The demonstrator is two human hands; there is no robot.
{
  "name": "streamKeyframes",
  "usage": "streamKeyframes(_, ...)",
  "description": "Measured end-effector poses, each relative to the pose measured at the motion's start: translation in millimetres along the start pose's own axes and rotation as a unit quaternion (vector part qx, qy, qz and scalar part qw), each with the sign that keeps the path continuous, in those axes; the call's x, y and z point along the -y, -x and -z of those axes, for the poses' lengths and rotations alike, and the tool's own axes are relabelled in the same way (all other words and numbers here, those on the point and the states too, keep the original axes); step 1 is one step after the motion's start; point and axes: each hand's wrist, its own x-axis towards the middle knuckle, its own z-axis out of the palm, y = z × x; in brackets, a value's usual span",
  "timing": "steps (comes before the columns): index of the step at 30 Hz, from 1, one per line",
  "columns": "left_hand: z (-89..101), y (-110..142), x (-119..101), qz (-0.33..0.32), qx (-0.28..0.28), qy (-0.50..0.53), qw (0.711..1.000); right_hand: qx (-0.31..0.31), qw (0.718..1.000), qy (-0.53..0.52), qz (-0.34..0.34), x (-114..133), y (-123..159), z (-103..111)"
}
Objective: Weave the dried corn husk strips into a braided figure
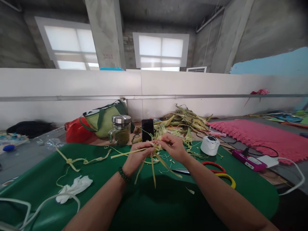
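Above the green mat, both hands meet at a bundle of corn husk strips [153,166] that fan out downward and to the left. My left hand [137,154], a dark beaded bracelet at its wrist, is closed on the bundle from the left. From the right, my right hand [175,148] pinches the pale knotted centre of the same strips. Fingers partly hide that centre. Under my right forearm lie scissors [222,170] with red and yellow handles. To the left, a separate knotted husk piece [69,160] with a twisted tail rests on the mat.
Behind the hands are a phone [147,130], a lidded glass mug [121,131] and a heap of husks [187,118]. A white device [210,145], a purple power strip [249,159] and a pink cloth [260,134] lie right. Crumpled tissue [74,188] and a white cable [48,202] lie left.
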Motion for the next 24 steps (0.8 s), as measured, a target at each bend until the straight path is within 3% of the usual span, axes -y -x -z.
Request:
streamKeyframes(6, -0.2, 0.1, 1.1, 0.005, 0.033, 0.028, 0.999, 0.001, 0.996, -0.083, -0.035, -4.6, 1.2, -2.8)
streamKeyframes(12, 1.8, -3.9, 9.3, 0.019, 0.019, 0.075, 0.997, -0.017, 0.997, -0.061, -0.04, -7.8, -2.9, 2.0)
streamKeyframes(17, 3.2, -4.9, 12.1, 0.006, 0.006, 0.072, 0.997, 0.076, 0.985, -0.096, -0.12, -8.9, -3.5, -1.0)
streamKeyframes(24, 1.9, -4.7, 14.8, 0.018, 0.016, 0.097, 0.995, 0.099, 0.981, -0.106, -0.13, -8.1, -4.2, -0.7)
